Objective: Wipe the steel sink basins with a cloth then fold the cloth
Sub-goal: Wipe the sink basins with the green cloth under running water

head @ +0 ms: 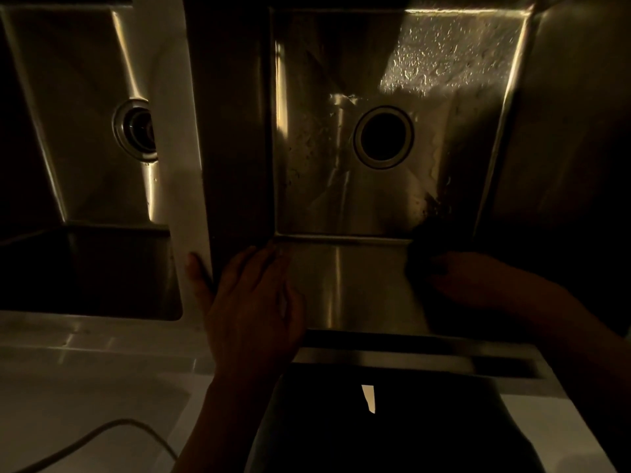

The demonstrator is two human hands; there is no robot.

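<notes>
Looking down, I see my right hand (478, 281) bunching the dark cloth (431, 238) against the right basin (341, 199), on its near wall at lower right of frame. My left hand (252, 298) lies flat at the near-left corner. Droplets (454, 52) sit straight up-frame from the cloth.

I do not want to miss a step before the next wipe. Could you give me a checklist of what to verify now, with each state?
1. Cloth held by right hand: ok, at the near right corner of the right basin.
2. Left hand off the basin floor: ok, it rests at the near left corner, thumb on the divider.
3. Right basin dry: not ok, droplets show at its far right.
4. Drain clear: cannot tell, too dark.
5. Left basin wiped: cannot tell.
</notes>
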